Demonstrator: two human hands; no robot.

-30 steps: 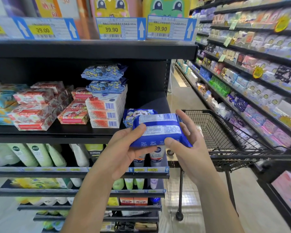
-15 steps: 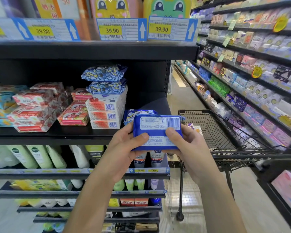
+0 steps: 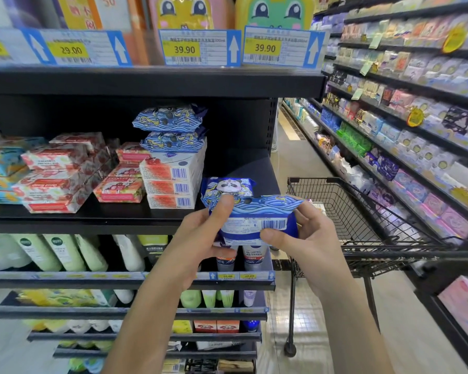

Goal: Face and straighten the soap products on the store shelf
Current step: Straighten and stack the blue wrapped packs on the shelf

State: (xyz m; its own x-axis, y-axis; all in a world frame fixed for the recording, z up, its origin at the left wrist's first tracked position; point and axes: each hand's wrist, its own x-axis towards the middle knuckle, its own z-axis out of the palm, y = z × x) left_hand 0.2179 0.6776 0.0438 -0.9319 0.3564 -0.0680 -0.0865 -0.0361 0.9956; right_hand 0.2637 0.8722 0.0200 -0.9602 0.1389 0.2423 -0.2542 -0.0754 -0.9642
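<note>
Gripping soft, light blue soap pack at frame centre, left hand and right hand fingers closed around ends; crinkly film likely slippery.

Held blue soap pack hides the panda pack's lower half; label print unreadable.

Black wire cart stands on glossy beige aisle floor

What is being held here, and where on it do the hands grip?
A blue wrapped soap pack, held by both hands: left hand on its left end, right hand on its right end, barcode side facing the camera.
</note>
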